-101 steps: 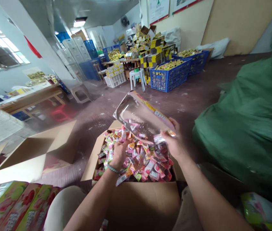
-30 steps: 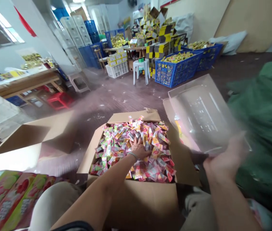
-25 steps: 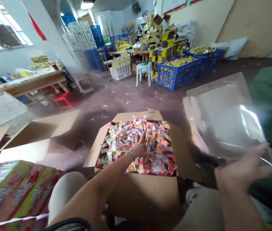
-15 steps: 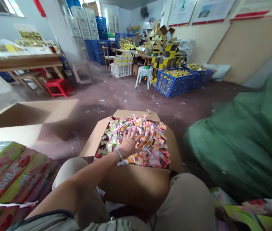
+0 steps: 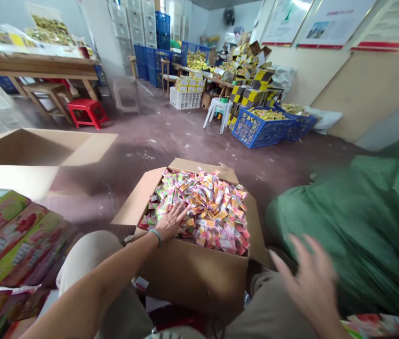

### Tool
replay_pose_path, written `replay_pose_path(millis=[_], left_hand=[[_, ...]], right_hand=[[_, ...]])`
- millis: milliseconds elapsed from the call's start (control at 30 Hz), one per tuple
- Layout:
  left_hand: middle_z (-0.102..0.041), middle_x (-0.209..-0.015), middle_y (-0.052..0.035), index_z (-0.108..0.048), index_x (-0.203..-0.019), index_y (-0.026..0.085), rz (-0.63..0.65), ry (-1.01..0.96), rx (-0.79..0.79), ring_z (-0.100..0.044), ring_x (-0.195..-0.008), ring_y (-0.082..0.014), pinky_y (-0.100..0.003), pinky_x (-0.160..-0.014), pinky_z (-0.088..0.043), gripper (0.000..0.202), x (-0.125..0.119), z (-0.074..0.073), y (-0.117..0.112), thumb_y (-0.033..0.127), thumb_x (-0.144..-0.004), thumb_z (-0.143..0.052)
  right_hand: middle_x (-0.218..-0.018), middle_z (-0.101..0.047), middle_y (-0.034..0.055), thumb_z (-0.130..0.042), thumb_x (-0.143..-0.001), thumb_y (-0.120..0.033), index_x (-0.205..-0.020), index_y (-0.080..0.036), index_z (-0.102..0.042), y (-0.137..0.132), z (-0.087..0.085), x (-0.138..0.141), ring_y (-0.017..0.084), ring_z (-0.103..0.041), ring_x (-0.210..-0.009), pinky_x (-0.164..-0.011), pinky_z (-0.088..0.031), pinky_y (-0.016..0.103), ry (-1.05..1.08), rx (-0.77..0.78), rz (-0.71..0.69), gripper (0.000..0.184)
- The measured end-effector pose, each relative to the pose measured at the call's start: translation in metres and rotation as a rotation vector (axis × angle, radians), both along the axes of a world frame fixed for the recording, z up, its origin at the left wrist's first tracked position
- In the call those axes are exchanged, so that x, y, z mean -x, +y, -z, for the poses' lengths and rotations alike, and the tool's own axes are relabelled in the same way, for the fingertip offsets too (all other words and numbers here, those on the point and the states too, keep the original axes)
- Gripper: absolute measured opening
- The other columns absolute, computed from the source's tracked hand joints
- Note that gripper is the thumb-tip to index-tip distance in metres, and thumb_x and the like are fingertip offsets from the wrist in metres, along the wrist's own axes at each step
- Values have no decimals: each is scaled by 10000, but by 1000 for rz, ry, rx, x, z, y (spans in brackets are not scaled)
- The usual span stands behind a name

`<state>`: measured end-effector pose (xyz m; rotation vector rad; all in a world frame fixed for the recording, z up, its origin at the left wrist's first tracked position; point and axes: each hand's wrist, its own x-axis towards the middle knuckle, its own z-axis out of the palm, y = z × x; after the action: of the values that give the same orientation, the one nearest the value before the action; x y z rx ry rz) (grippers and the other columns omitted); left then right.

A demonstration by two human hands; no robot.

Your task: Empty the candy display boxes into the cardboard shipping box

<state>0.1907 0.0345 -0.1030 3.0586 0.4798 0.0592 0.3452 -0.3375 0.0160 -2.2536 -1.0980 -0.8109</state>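
Note:
Between my knees stands an open cardboard box (image 5: 192, 270), its flaps folded outward. Small wrapped packets (image 5: 217, 202) in pink, orange and green fill it up to the rim. My left hand (image 5: 171, 221), with a beaded bracelet at the wrist, lies palm down on the packets at the near left side, fingers spread. Off to the right of the box, my right hand (image 5: 310, 278) hangs in the air above my right knee. It is blurred, but its fingers are apart and nothing shows in them. A large green cloth sack (image 5: 355, 207) is beside it.
Printed fruit-pattern cartons (image 5: 16, 245) are stacked at my left, with a larger open cardboard box (image 5: 33, 146) behind them. Farther off are a red stool (image 5: 87, 112), a pale stool (image 5: 218, 113), blue crates (image 5: 261, 127) of yellow packets and a wooden table (image 5: 37, 63).
My left hand has slid left and nearer to me across the packets. My right hand has come into view on the right. The camera view has shifted slightly.

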Motion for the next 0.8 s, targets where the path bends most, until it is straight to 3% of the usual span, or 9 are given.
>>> replay_pose_path(millis=[100, 167, 267, 333, 500, 667, 800], left_hand=[[-54, -1723, -143, -154, -1663, 263, -23, -22, -39, -19, -1585, -404, -651, -1250, -13, 1200, 0, -4, 12, 594, -712, -808], [-33, -1724, -148, -144, -1663, 262, -13, 13, -38, 16, -1576, -441, -701, -1222, 19, 1301, -8, -6, 20, 676, -632, -821], [-50, -1721, -161, -113, -1664, 252, -9, 158, 31, 25, -1559, -495, -773, -1177, -21, 1336, -20, -6, 27, 758, -618, -773], [-39, -1720, -166, -114, -1662, 252, -3, 236, 88, 35, -1549, -518, -796, -1155, -27, 1315, -21, -4, 25, 830, -639, -705], [-25, -1727, -123, -235, -1633, 369, 64, 287, 231, -3, -1555, -509, -799, -1151, -32, 1087, -6, 11, 10, 949, -740, -450], [-152, -1721, -103, -220, -1628, 412, -1, 272, 266, -123, -1555, -490, -760, -1173, -140, 932, -5, 30, 3, 876, -843, -406], [-188, -1717, -83, -225, -1625, 429, -17, 269, 289, -167, -1557, -458, -712, -1188, -192, 926, -12, 38, 4, 866, -839, -445]], right_hand=[[-1598, -352, 174, -476, -1000, -619, -1491, -209, -534, 107, 24, -16, 403, -295, -1492, -1184, -312, 586, 53, 344, -221, 642], [-1685, -211, 125, -478, -985, -660, -1599, -278, -386, 179, 42, -28, 427, -148, -1544, -1198, -230, 655, 185, 572, -280, 729], [-1712, -142, 81, -407, -971, -742, -1633, -330, -285, 243, 74, -40, 440, -43, -1558, -1167, -150, 752, 393, 770, -306, 789], [-1695, -212, 89, -366, -986, -730, -1627, -335, -298, 249, 99, -39, 439, -66, -1553, -1143, -167, 773, 437, 792, -318, 756], [-1642, -330, 118, -583, -919, -573, -1563, -320, -445, 205, 154, -21, 457, -220, -1501, -1161, -177, 734, 373, 771, -412, 706], [-1631, -349, 123, -576, -925, -410, -1552, -340, -463, 202, 188, -14, 483, -236, -1487, -1133, -189, 765, 391, 801, -358, 641], [-1632, -344, 135, -572, -913, -363, -1545, -340, -477, 214, 204, -15, 510, -244, -1475, -1097, -221, 792, 420, 875, -297, 639]])
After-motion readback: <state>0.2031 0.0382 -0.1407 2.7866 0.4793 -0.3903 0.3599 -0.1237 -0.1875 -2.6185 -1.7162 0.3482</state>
